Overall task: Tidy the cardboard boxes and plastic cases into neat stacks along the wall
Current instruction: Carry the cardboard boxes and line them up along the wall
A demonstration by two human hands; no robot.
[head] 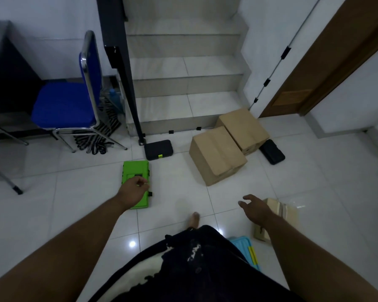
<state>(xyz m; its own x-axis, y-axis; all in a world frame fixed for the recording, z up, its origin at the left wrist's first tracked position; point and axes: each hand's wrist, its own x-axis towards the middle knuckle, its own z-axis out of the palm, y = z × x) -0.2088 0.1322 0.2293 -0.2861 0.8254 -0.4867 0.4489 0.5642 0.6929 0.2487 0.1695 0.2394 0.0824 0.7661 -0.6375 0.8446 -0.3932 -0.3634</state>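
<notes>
At the far left we see a blue chair (63,103) beside a dark table (4,73), with a coiled striped cable (96,136) on the floor behind the chair legs.

Next comes the green case (135,171). It lies flat on the white tile floor (179,192) with its long axis running near to far and its black latches on the right-hand long edge. Our left hand (132,194) hangs over its near half with the fingers curled. We cannot tell whether they grip the case or only hover.

Just beyond it, a black case (159,149) lies flat with its long axis left to right, a green latch on its near edge, and its far side close to the foot of a black post (138,118). Both cases are shut, so we cannot see inside.

A strip of bare tile separates these from two cardboard boxes (216,155) at the bottom stair (183,123). Both are shut, turned diagonally and touching each other. The farther box (244,129) sits near the wall corner, and a small black case (272,151) lies at its right edge, pointing far-left to near-right.

Nearer to us, our right hand (254,209) is loosely spread and holds nothing. It hovers in front of a beige case (286,214). A light blue case (247,251), partly hidden by dark clothing, lies nearest of all. A brown door (314,73) stands at the far right.
</notes>
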